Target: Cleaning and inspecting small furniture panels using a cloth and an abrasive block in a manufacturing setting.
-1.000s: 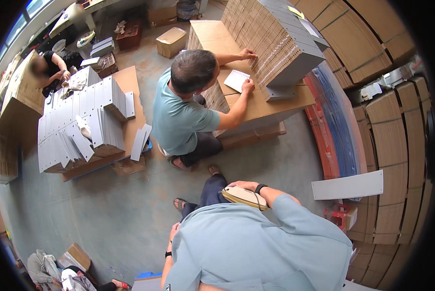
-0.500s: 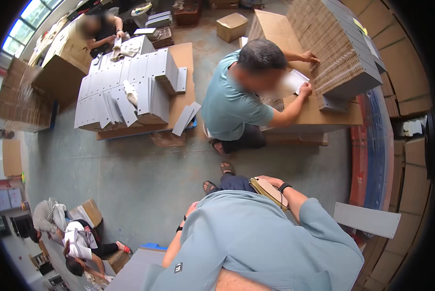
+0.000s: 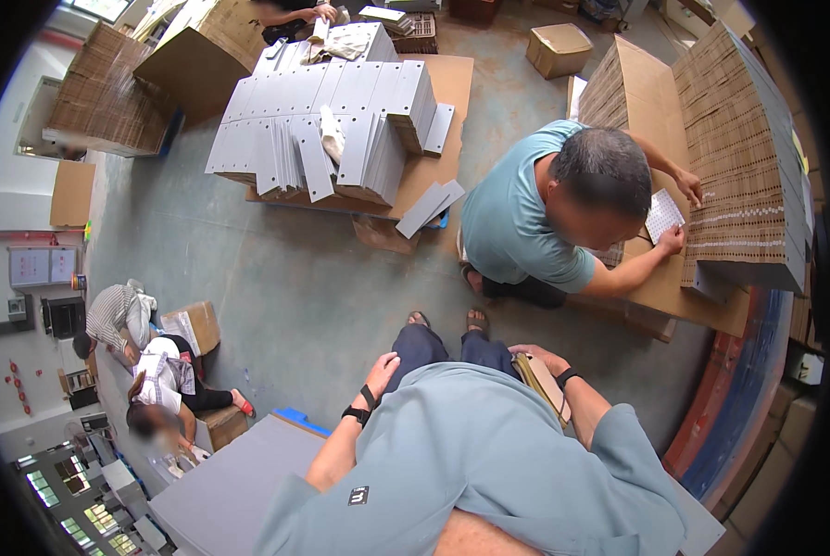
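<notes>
1. The view has swung left: the co-worker (image 3: 526, 218) and the pile of grey panels (image 3: 290, 93) sit farther right in it than a second ago.
2. The feet, staggered then, now stand nearly side by side.
3. The left hand (image 3: 383, 372) has come from beside the hip to the front of the thigh; whether it pinches any cloth, I cannot tell.
4. The right hand (image 3: 538, 358) stays over the beige pouch (image 3: 542, 387) at the right hip; its grip is hidden.
5. For the work, this leaves both hands off the panels, while the co-worker handles a white card (image 3: 663, 215) beside the tall stack (image 3: 739, 176).
</notes>
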`<move>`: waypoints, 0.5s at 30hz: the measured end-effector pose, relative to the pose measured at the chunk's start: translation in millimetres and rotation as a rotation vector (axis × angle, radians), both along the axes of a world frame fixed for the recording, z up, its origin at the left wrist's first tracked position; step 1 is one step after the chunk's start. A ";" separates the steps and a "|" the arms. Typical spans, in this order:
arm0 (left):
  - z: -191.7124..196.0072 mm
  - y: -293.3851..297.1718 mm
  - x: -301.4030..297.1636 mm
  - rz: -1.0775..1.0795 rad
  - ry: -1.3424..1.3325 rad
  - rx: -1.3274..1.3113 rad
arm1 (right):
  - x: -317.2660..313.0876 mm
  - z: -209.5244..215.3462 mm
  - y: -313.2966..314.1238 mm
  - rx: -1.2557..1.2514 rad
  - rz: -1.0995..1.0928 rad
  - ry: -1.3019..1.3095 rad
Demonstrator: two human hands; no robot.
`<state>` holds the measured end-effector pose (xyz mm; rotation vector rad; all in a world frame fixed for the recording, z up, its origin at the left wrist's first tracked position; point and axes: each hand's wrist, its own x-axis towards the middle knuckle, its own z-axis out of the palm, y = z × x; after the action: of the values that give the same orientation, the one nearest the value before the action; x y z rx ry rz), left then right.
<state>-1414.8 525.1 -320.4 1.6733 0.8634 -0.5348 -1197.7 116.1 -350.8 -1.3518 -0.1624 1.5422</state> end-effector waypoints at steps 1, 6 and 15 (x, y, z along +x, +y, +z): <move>-0.1 4.1 6.2 0.033 -0.008 0.001 | 4.8 -5.8 5.6 -0.003 0.002 0.002; -12.7 48.6 35.7 0.028 -0.058 0.000 | 35.0 -8.2 59.5 -0.155 0.045 -0.075; 2.2 178.4 133.0 -0.122 0.089 -0.108 | 87.9 13.7 177.4 -0.264 0.052 -0.160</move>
<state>-1281.8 703.5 -318.2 1.6201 0.7856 -0.7321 -1109.8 293.6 -337.0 -1.6919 -0.0959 1.5377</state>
